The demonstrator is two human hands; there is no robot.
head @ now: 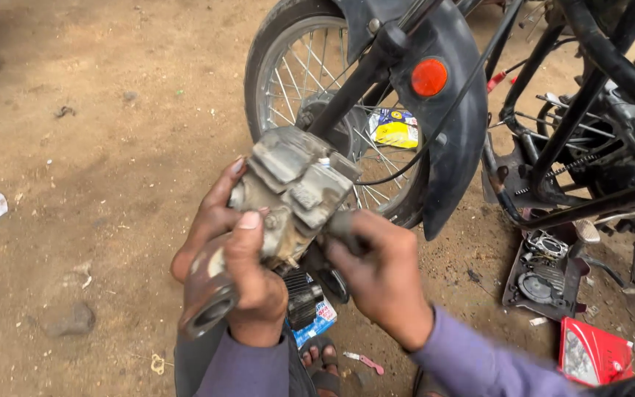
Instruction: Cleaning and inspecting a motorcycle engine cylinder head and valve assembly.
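Both hands gripping grimy grey cast-metal engine part (288,195) mid-air beside spoked front wheel (295,73): left hand (233,276) clasping tubular port end, right hand (380,279) clenching side. Looks heavy, rigid, greasy; hold the body.

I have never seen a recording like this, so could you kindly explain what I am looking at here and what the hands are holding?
The single picture comes from a camera on the person's head, looking down at their own bare hands. The left hand and right hand together grip a dirty grey metal engine part. Behind it stands a motorcycle's front wheel with a black mudguard and orange reflector. On the dirt ground lie a black tray of parts and a red-edged lamp piece.
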